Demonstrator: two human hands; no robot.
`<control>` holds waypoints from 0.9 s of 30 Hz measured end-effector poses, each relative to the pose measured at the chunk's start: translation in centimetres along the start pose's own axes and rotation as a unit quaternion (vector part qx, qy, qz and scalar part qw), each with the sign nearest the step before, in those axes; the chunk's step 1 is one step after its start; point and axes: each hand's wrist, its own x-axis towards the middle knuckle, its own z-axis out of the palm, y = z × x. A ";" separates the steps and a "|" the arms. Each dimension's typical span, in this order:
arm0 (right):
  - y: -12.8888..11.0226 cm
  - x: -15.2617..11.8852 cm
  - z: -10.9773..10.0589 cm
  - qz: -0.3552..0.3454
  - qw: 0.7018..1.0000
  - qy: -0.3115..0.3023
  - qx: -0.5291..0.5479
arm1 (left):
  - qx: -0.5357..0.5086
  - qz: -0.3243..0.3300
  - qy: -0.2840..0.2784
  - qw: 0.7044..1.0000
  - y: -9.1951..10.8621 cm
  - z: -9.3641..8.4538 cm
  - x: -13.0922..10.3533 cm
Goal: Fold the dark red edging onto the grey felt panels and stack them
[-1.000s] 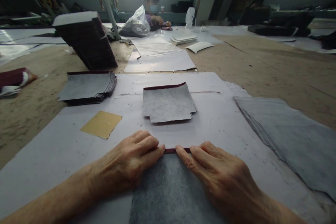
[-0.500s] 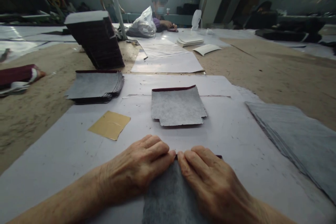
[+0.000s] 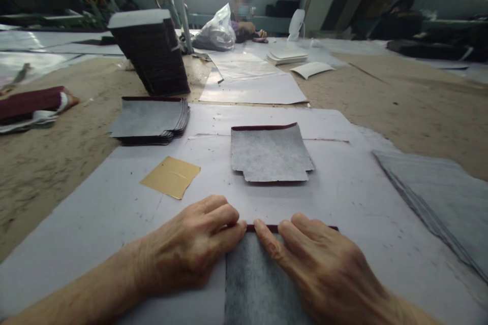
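Note:
A grey piece (image 3: 259,279) with a dark maroon folded strip along its far edge lies at the bottom centre. My left hand (image 3: 194,244) is closed, thumb and index finger pinching the left end of that strip. My right hand (image 3: 324,259) rests on the piece with fingers apart, the index fingertip on the strip. Beyond them a similar grey piece (image 3: 270,155) with a maroon edge and notched corners lies flat. A stack of such pieces (image 3: 150,117) is at the left, and a yellow square (image 3: 173,176) lies nearer.
Layered grey sheets (image 3: 438,198) lie at the right. A tall dark stack (image 3: 152,53) stands at the back left, near a metal pole. A maroon bundle (image 3: 32,106) is at far left. A person (image 3: 244,15) sits across the table beside a plastic bag (image 3: 216,30).
The view has shifted, so the table things appear farther right. My right hand's index finger has spread away from the others, and the gap between my hands is wider, showing more maroon strip.

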 end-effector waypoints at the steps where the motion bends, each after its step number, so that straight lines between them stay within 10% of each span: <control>1: -0.1 0.2 -0.1 -0.001 1.000 -0.006 -0.009 | 0.008 0.006 -0.004 1.000 0.1 0.0 0.1; 11: -0.3 1.4 1.5 -0.001 0.984 0.011 0.179 | 0.005 -0.014 0.030 0.999 -0.3 -0.6 -0.2; 20: 0.4 1.3 2.1 -0.004 0.975 -0.004 0.223 | 0.102 -0.104 0.131 0.981 5.2 1.8 -2.3; 27: 0.5 1.4 2.2 0.007 0.975 -0.023 0.219 | 0.124 -0.107 0.145 0.976 5.3 2.3 -2.3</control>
